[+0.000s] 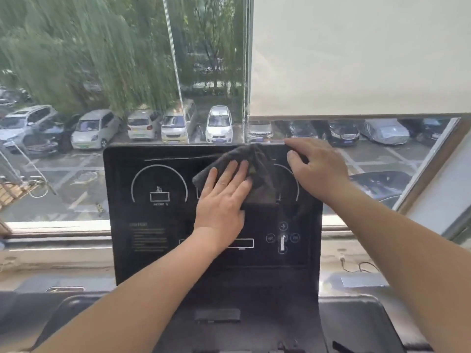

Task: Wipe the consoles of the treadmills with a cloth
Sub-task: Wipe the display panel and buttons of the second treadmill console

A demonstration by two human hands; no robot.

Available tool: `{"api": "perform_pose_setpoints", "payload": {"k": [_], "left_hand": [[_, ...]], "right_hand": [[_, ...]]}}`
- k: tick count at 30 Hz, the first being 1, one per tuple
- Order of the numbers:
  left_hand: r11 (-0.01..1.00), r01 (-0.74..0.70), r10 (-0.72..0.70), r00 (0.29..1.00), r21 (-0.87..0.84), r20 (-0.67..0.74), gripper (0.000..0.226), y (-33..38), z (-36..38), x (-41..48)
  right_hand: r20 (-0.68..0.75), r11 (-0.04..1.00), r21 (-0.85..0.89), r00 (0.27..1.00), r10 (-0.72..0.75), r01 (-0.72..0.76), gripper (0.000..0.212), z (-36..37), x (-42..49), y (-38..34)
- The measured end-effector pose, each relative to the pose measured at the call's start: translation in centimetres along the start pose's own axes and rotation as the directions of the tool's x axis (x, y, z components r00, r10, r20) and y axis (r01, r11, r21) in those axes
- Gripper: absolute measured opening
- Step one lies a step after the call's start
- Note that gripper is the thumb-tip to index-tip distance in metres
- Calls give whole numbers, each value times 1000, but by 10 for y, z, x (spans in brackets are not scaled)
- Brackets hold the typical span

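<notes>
A black treadmill console (158, 225) with white gauge arcs and button marks stands upright in front of me. A dark grey cloth (254, 161) lies spread against the upper middle of its screen. My left hand (221, 200) presses flat on the cloth's lower left part, fingers straight. My right hand (316, 166) rests on the console's upper right corner, fingers reaching over the top edge beside the cloth and thumb lying on the screen.
Behind the console is a large window (102, 72) over a car park with trees. A pale roller blind (356, 54) covers its upper right. A window sill (56, 240) runs behind. The treadmill's dark tray (356, 322) sits below.
</notes>
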State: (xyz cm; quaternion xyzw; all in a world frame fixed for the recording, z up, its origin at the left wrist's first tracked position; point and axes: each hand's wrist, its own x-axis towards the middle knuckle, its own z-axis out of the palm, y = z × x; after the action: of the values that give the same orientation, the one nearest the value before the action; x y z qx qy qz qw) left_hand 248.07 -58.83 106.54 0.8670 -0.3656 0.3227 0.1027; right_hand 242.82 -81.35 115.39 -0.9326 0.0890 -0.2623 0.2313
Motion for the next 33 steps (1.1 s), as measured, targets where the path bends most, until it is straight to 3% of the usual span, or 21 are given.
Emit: {"api": "perform_pose_setpoints", "payload": {"k": [2,4,6,8,10,12,14,15,17,19,21,23,25,27,28,30,33], "left_hand": [[966,-254,247,963,50,106,68,9,10,-21],[869,-491,465,854,65,234,63,2,3,-23],[816,-566,523,808,113,271,61,-14,-13,-3],[889,-422,391,902,179,184,61,-25,-24,20],[984,-108,105,994,141,33,64,-14,-23,29],[993,111,-108,991,39,-74,69,16,-9,26],[989,146,-146,985,-9,-90,73,45,10,14],[997,82,-81,995,4,-60,74,54,17,6],[980,-187,183,981,62,68,74,60,24,-10],[879,-472,450,869,68,208,71,46,14,-7],[798,-592,552,793,111,259,69,22,0,19],[860,-480,460,876,172,144,68,9,-7,44],[969,-215,219,975,122,-24,67,24,-1,48],[999,-35,36,998,17,-59,69,58,17,32],[999,-32,32,999,-7,-27,71,74,27,21],[972,-236,235,968,-10,89,71,88,39,0],[800,-599,583,769,-21,261,64,75,29,-2]], "right_hand": [[-10,999,15,999,-31,31,41,3,-2,4],[-10,998,25,998,-58,59,42,4,-3,9],[5,997,31,997,-75,74,44,4,-3,15],[24,996,38,996,-86,85,47,2,0,19],[42,996,50,996,-81,79,45,-2,0,19],[61,995,66,995,-74,70,43,-5,2,20],[79,994,79,994,-76,70,43,-7,4,24],[81,994,85,994,-79,72,43,-8,5,25],[71,992,97,994,-83,76,42,-9,8,29],[61,991,104,994,-89,83,41,-8,7,30],[50,988,124,994,-95,88,41,-8,8,32],[50,978,194,995,-83,72,40,-6,12,35],[73,939,343,996,-45,17,38,-7,17,38],[109,862,504,994,5,-59,35,-8,21,41],[123,831,550,992,15,-81,34,-9,22,42],[127,816,573,992,4,-77,37,-12,21,44],[148,859,511,987,-69,-17,43,-12,14,44]]}}
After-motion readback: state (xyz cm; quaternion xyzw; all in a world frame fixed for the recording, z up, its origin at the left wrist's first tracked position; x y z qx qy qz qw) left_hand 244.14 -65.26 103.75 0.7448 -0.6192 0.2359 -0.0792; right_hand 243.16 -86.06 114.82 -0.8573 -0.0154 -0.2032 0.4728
